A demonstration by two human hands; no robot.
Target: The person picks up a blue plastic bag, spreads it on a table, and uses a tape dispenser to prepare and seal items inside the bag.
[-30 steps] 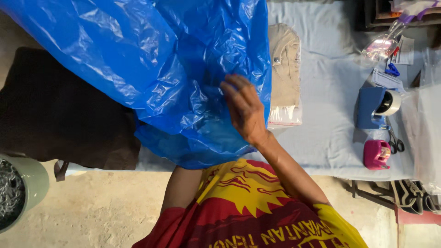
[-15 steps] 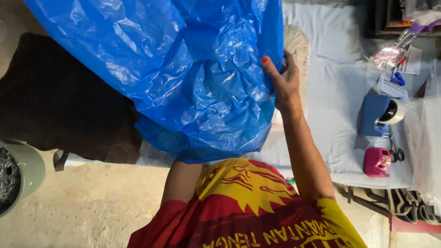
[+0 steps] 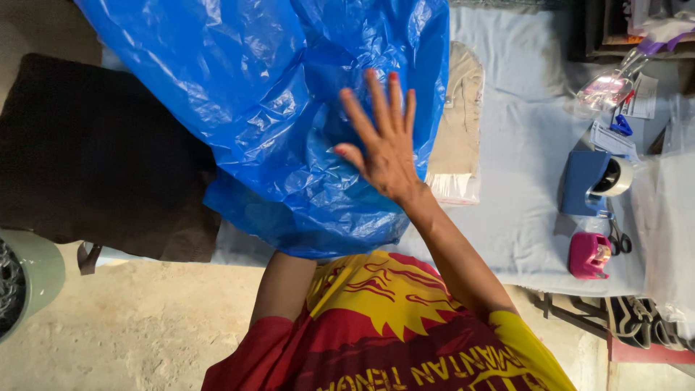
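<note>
A large crinkled blue plastic bag [image 3: 260, 108] hangs over the left half of the table and fills the upper middle of the view. My right hand [image 3: 384, 145] lies flat against the bag's right side, fingers spread and pointing away from me. My left forearm [image 3: 286, 286] runs up under the bag's lower edge, and that hand is hidden inside or behind the plastic. A folded beige garment in a clear wrapper [image 3: 457, 130] rests on the pale blue table cover [image 3: 528, 181], just right of the bag.
A dark brown cloth [image 3: 94, 159] covers the left end. At the right stand a blue tape dispenser [image 3: 594, 181], a pink object [image 3: 588, 255], scissors [image 3: 617, 235] and clear packets [image 3: 608, 87]. A green bin [image 3: 25, 279] sits on the sandy floor.
My right hand slid from the bag's lower middle out to its right edge, then came back onto the bag's front with fingers spread flat. The bag shifted slightly right.
</note>
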